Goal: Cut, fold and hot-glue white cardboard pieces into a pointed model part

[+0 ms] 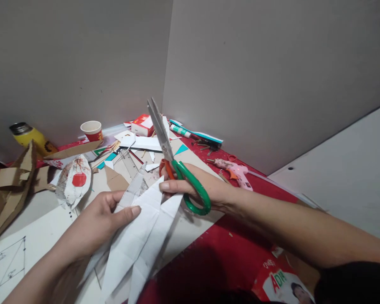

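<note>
A folded white paper piece with several pointed flaps is held low in the middle. My left hand is closed on its left side, thumb on top. At its upper tip, my right hand pinches the paper between thumb and fingers. The same hand also carries scissors with one green and one orange handle loop. Their blades point up and away, slightly parted, touching no paper.
Behind the hands lie a paper cup, a yellow bottle, a red box and paper scraps. Cardboard pieces are at left, a pink glue gun at right. Grey panels stand behind the table.
</note>
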The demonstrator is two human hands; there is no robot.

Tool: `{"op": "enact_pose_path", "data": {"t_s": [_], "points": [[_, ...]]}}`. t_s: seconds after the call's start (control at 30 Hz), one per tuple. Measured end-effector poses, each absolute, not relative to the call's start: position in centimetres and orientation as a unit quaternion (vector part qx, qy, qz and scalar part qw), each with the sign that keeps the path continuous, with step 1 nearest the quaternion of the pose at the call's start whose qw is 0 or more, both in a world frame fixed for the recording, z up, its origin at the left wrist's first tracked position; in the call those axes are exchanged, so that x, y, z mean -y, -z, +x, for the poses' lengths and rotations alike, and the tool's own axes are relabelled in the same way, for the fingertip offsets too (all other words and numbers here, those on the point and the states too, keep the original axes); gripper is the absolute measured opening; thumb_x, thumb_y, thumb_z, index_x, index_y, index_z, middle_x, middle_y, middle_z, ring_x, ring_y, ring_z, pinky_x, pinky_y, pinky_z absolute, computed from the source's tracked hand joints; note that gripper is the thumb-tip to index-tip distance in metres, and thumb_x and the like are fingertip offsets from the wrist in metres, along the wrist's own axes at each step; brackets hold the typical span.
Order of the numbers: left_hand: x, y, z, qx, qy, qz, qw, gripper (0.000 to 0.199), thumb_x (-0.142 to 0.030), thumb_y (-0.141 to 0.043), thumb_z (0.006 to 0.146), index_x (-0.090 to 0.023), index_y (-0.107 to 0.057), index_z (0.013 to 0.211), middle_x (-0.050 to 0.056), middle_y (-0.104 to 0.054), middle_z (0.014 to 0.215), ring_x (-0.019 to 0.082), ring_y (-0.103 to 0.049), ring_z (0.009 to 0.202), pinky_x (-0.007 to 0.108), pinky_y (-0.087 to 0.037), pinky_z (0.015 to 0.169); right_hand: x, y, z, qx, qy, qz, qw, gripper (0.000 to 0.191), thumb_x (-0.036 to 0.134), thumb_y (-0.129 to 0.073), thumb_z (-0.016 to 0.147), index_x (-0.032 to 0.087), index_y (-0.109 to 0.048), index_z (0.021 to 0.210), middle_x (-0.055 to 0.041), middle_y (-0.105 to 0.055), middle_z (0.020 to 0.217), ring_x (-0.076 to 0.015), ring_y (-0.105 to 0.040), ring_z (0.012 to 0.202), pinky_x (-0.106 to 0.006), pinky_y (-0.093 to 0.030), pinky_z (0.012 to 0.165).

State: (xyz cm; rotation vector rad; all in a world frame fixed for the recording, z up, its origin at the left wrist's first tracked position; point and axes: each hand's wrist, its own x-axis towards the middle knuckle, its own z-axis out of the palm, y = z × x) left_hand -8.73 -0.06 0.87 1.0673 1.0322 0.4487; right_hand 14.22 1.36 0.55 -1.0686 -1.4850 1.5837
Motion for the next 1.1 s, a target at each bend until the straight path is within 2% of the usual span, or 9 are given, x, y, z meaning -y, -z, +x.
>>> {"op": "enact_pose_path", "data": {"t_s": [0.13, 0.2, 0.33, 0.43, 0.53, 0.63, 0.83, 0.93, 1.1], "points": [[-0.8, -1.0, -9.7, -0.521, -0.258, 0.440, 0.684, 0.031, -0.031, -0.081, 0.066, -0.016, -0.070, 0.092, 0.004, -0.074, 0.069, 0.018, -0.066, 0.055, 0.027, -0.053, 0.053, -1.6, -0.4, 15.3, 0.589, -0.568, -0.440, 0.370, 0.037, 0.048, -0.072, 0.073, 0.018, -0.051, 0.075, 0.0012, -0.058, 0.070, -0.0097, -0.050, 0.056, -0.023, -0.039, 0.050], [-1.3, -1.2, -10.4, -0.551, -0.295, 0.427, 0.653, 0.025, -0.029, -0.081, 0.066, -0.015, -0.069, 0.084, 0.003, -0.073, 0.064, 0.017, -0.064, 0.050, 0.024, -0.052, 0.048, -1.7, -0.1, 16.1, 0.599, -0.545, -0.475, 0.345, 0.035, 0.048, -0.069, 0.075, 0.019, -0.051, 0.075, 0.0017, -0.057, 0.066, -0.0101, -0.049, 0.052, -0.024, -0.039, 0.048], [-2.6, -1.7, -11.9, -0.589, -0.428, 0.360, 0.583, 0.019, -0.014, -0.076, 0.069, -0.014, -0.068, 0.087, 0.001, -0.073, 0.063, 0.015, -0.063, 0.047, 0.022, -0.051, 0.046, -1.7, 1.3, 17.6, 0.668, -0.411, -0.563, 0.259, 0.028, 0.044, -0.068, 0.074, 0.019, -0.053, 0.074, 0.0026, -0.054, 0.060, -0.0124, -0.048, 0.052, -0.025, -0.038, 0.049], [-3.7, -1.7, -12.9, -0.596, -0.529, 0.306, 0.520, 0.019, -0.003, -0.067, 0.072, -0.014, -0.066, 0.087, -0.002, -0.071, 0.060, 0.013, -0.062, 0.046, 0.020, -0.051, 0.047, -1.0, 2.4, 18.4, 0.744, -0.251, -0.595, 0.173, 0.018, 0.035, -0.063, 0.074, 0.019, -0.061, 0.082, -0.0017, -0.062, 0.070, -0.0159, -0.053, 0.061, -0.027, -0.039, 0.056], [-4.5, -1.4, -13.5, -0.597, -0.557, 0.286, 0.502, 0.018, -0.001, -0.062, 0.074, -0.014, -0.065, 0.087, -0.003, -0.069, 0.056, 0.013, -0.061, 0.045, 0.022, -0.053, 0.050, 0.0, 2.9, 18.6, 0.791, -0.160, -0.584, 0.087, 0.023, 0.026, -0.058, 0.074, 0.017, -0.065, 0.094, -0.0071, -0.068, 0.084, -0.0189, -0.058, 0.068, -0.028, -0.039, 0.059], [-4.6, -1.2, -13.8, -0.595, -0.570, 0.277, 0.495, 0.016, -0.001, -0.063, 0.073, -0.012, -0.065, 0.085, -0.002, -0.069, 0.057, 0.014, -0.062, 0.046, 0.023, -0.054, 0.053, 0.7, 2.8, 18.7, 0.810, -0.163, -0.561, 0.056, 0.031, 0.024, -0.058, 0.074, 0.016, -0.065, 0.103, -0.0101, -0.069, 0.093, -0.0211, -0.061, 0.073, -0.029, -0.042, 0.062], [-4.5, -1.9, -14.3, -0.586, -0.605, 0.278, 0.462, 0.023, 0.000, -0.066, 0.067, -0.011, -0.066, 0.087, -0.002, -0.071, 0.063, 0.013, -0.062, 0.048, 0.023, -0.053, 0.053, 0.6, 1.1, 19.1, 0.839, -0.208, -0.501, 0.038, 0.036, 0.027, -0.065, 0.075, 0.021, -0.066, 0.110, -0.0095, -0.069, 0.101, -0.0241, -0.064, 0.086, -0.030, -0.046, 0.070], [-4.5, -2.4, -14.6, -0.584, -0.622, 0.278, 0.442, 0.023, 0.001, -0.065, 0.065, -0.010, -0.066, 0.085, -0.001, -0.071, 0.062, 0.012, -0.060, 0.044, 0.023, -0.053, 0.050, -0.1, 0.0, 18.7, 0.842, -0.207, -0.498, 0.028, 0.030, 0.032, -0.065, 0.078, 0.022, -0.068, 0.107, -0.0093, -0.070, 0.100, -0.0246, -0.064, 0.084, -0.032, -0.046, 0.069], [-4.4, -2.3, -14.4, -0.579, -0.626, 0.282, 0.439, 0.026, -0.001, -0.070, 0.062, -0.011, -0.067, 0.085, -0.001, -0.072, 0.064, 0.012, -0.062, 0.049, 0.021, -0.054, 0.054, -4.2, -0.6, 15.5, 0.841, -0.113, -0.524, 0.073, 0.024, 0.033, -0.053, 0.088, 0.017, -0.068, 0.098, -0.0126, -0.071, 0.093, -0.0249, -0.063, 0.080, -0.034, -0.044, 0.068]]}}
